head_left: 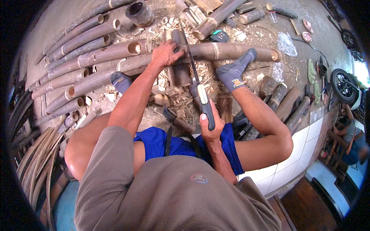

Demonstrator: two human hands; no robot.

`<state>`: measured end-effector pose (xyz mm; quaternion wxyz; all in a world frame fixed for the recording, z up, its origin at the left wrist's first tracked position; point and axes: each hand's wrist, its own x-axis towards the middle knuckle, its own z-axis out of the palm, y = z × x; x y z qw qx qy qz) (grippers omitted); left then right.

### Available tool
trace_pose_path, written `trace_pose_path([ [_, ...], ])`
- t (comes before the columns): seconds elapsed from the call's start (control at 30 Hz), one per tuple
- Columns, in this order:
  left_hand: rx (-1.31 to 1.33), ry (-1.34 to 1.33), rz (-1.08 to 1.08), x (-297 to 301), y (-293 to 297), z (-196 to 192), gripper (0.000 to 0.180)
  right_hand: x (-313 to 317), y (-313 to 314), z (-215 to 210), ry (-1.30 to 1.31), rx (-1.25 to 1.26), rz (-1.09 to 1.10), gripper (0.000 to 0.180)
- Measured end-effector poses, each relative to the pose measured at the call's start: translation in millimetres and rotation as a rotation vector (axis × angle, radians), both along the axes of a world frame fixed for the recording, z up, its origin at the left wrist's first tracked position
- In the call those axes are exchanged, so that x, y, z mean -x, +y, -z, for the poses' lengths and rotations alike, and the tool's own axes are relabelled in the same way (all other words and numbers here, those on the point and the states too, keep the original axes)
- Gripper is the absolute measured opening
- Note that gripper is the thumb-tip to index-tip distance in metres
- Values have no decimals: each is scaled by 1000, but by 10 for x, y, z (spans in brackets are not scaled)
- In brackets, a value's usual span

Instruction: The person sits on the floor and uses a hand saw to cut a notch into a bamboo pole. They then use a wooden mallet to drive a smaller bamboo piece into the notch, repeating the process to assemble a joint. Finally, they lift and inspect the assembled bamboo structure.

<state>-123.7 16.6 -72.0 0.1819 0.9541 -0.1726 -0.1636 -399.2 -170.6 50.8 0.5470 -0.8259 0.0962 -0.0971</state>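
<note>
My right hand (213, 124) is closed round the black and cream handle of a handsaw (194, 70). Its narrow dark blade points away from me and lies across a long brown bamboo pole (227, 51). Just left of the blade, my left hand (165, 54) grips the pole from above, fingers bent over it. Under the pole, crosswise, sits a short thick bamboo piece (179, 75). My grey-socked right foot (236, 69) rests against the pole on the right; my other socked foot (121, 81) is beside it on the left.
Several bamboo poles (83, 52) lie side by side at the left. Wood chips (169, 101) cover the floor around a machete-like blade (168, 114). A dark pot (139, 14) and a tape measure (219, 36) sit beyond the pole. Split strips (36, 158) stand at the left.
</note>
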Motion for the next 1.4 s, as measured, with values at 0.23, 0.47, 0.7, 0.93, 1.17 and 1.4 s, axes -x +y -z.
trace_pose_path([
  [0.23, -25, 42, -35, 24, -22, -111, 73, -452, 125, 95, 17, 63, -7, 54],
  [0.47, -33, 54, -24, 46, -55, -227, 71, 25, -9, 51, -32, 80, -19, 57],
  [0.7, 28, 76, -51, 30, -46, -245, 73, -415, 104, -22, 122, -37, -16, 53],
  [0.93, 33, 101, -57, -44, 11, -170, 72, -148, 54, 156, -83, 128, -58, 57],
  [1.17, 44, 203, -77, -122, -2, -183, 79, -519, 155, -32, 107, 22, -38, 55],
  [1.4, 58, 126, -84, -140, 86, 69, 77, -268, 114, 45, -2, 61, -50, 58],
])
